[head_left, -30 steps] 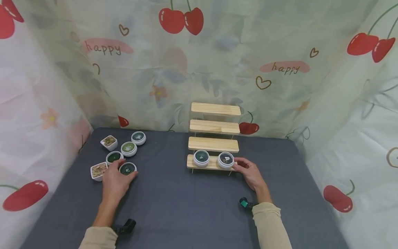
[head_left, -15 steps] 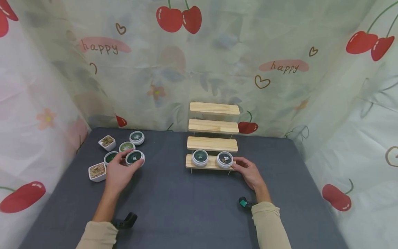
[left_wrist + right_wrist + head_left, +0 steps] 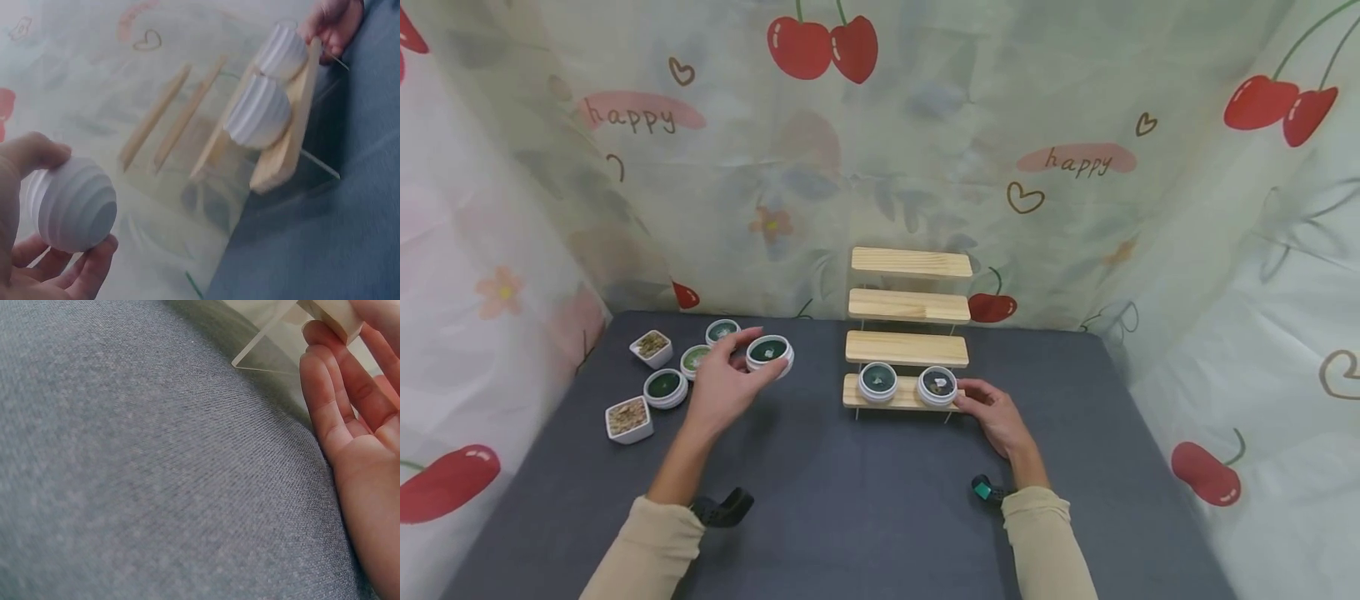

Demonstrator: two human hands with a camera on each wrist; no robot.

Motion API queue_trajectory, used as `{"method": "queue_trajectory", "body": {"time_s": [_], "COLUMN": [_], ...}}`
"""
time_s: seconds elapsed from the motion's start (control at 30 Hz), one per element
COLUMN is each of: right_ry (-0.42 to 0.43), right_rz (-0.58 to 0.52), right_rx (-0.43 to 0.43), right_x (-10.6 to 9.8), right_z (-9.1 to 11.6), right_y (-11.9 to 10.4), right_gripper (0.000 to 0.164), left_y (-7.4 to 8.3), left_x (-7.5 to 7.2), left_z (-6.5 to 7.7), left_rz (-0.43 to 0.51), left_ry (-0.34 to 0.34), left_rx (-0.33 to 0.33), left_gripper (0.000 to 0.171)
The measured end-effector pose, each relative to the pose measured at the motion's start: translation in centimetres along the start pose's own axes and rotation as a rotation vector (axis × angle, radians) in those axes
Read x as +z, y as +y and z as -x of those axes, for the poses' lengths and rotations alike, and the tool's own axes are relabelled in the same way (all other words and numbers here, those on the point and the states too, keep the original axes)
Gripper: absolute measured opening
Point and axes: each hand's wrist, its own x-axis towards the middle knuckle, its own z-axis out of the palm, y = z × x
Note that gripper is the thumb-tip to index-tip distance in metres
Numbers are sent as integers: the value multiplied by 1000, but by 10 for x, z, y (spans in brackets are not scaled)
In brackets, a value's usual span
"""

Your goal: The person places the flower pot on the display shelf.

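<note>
My left hand (image 3: 724, 396) holds a small white round pot (image 3: 769, 353) with a dark green top, raised above the table between the other pots and the wooden stand. Thumb and fingers lie on opposite sides of the ribbed pot (image 3: 78, 203) in the left wrist view. On the stand's lowest shelf (image 3: 906, 390) sit two similar pots, one at the left (image 3: 877, 383) and one at the right (image 3: 937, 386). My right hand (image 3: 997, 415) grips that shelf's right end, its fingers under the wooden edge (image 3: 337, 317) in the right wrist view.
Several pots stand at the table's left: square ones (image 3: 629, 420) with pale grainy tops and round ones (image 3: 666, 389) with green tops. Three bare shelves (image 3: 906, 348) rise behind the lowest one. A printed cloth (image 3: 910, 167) hangs behind the dark table (image 3: 857, 517).
My left hand has lifted the white pot off the table among the others and carried it right and away from me. My right hand stays at the shelf end.
</note>
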Motion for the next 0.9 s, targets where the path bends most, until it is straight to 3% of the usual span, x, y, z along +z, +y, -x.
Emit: {"method": "queue_trajectory", "body": {"time_s": [0.2,0.43,0.57,0.73,0.9], "right_ry": [0,9,17,7,-9], "right_rz": [4,2,8,11,-1], "right_rx": [3,11,21,14,8], "right_x": [1,-1,-2,-1,-1], "right_z": [0,1,3,3,2], "right_y": [0,0,1,1,1], "right_gripper": [33,34,38,39,37], "left_y": [18,34,44,54,58], "left_x": [28,57,75,98,122], "left_z": [-10,-21,-29,-41,-48], "left_rz": [166,273,279,248,203], "left_ry": [-19,-16,-70,-191,-253], "left_rx": [4,151,188,170,150], "left_gripper": [65,57,57,57,54]}}
